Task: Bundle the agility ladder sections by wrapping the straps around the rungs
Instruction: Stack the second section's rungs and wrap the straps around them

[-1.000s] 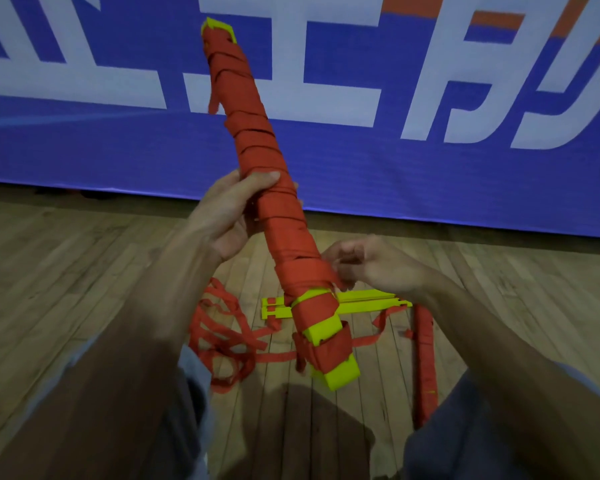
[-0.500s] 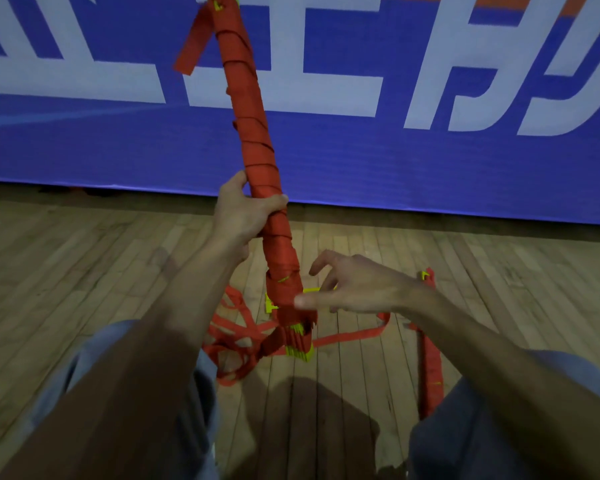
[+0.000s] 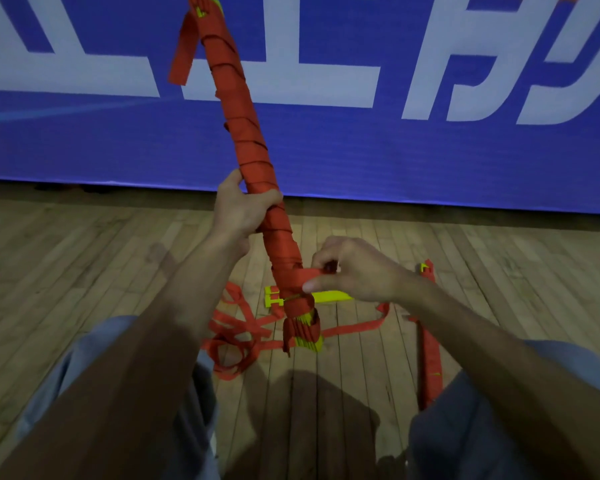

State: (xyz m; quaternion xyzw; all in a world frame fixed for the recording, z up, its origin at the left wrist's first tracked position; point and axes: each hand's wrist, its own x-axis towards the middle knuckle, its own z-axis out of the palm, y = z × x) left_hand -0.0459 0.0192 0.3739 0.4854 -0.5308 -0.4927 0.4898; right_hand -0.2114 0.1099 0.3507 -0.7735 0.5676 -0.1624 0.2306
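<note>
Head view: left hand (image 3: 238,211) is gripping the strap-wrapped bundle (image 3: 253,140) mid-length; just below it, right hand (image 3: 357,268) is pinching a red strap (image 3: 307,274) against the bundle.

Blue banner (image 3: 361,157) carries big white characters — cut off at the top, unreadable.

Tangled straps (image 3: 357,326) clutter the floor (image 3: 84,271) ahead

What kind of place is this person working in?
Probably an indoor sports hall or gym: a wooden plank floor, a big blue banner along the wall, and an agility ladder bundled in its red strap.
</note>
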